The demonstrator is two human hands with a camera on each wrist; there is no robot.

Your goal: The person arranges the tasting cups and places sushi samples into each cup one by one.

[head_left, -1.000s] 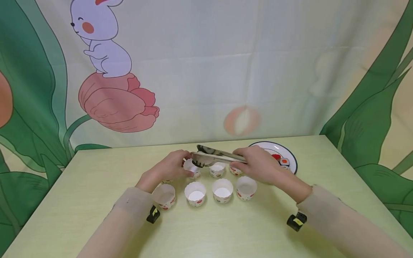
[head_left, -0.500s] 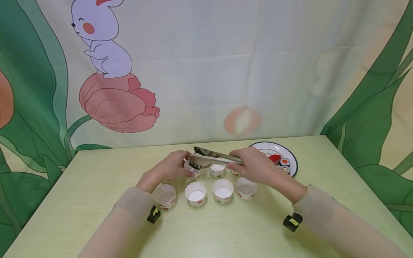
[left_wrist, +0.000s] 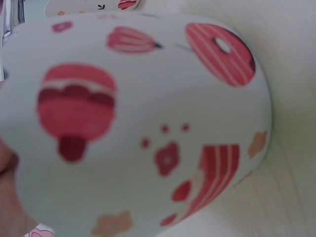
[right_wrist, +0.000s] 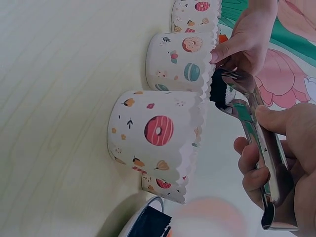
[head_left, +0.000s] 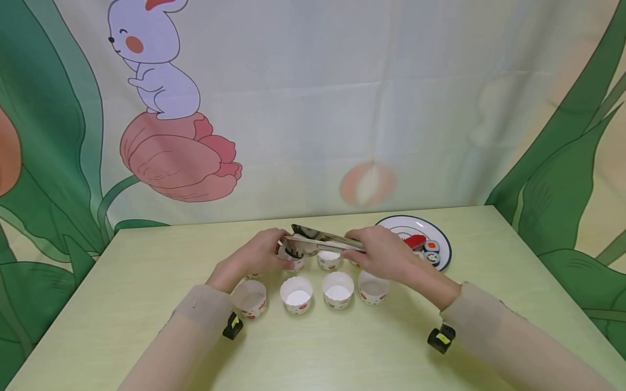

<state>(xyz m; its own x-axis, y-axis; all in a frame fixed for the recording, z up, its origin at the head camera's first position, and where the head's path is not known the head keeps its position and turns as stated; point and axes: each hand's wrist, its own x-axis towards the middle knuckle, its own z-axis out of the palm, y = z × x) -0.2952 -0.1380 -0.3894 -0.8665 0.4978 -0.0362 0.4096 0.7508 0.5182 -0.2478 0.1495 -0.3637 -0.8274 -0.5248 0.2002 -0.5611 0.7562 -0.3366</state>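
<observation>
My left hand (head_left: 259, 251) holds a white paper baking cup (head_left: 295, 264) in the back row, thumb and fingers at its rim. In the left wrist view this cup (left_wrist: 138, 113), printed with pink sweets, fills most of the picture. My right hand (head_left: 383, 251) grips metal tongs (head_left: 332, 243), whose tips are over that cup. Between the tips, in the right wrist view, is a dark piece (right_wrist: 217, 86) with some white and green, which looks like a sushi roll. Most of the cup's inside is hidden in the head view.
A front row of paper cups (head_left: 337, 290) stands nearer me. Behind them is another cup (head_left: 330, 259), with one more partly under my right hand. A blue-rimmed plate (head_left: 442, 239) at the back right bears several toy-like sushi pieces (head_left: 431, 246). A printed cloth (head_left: 313, 108) hangs behind the table.
My right hand has moved a little left, bringing the tongs' tips further over the held cup. More of the plate's sushi shows. My left hand has stayed almost still.
</observation>
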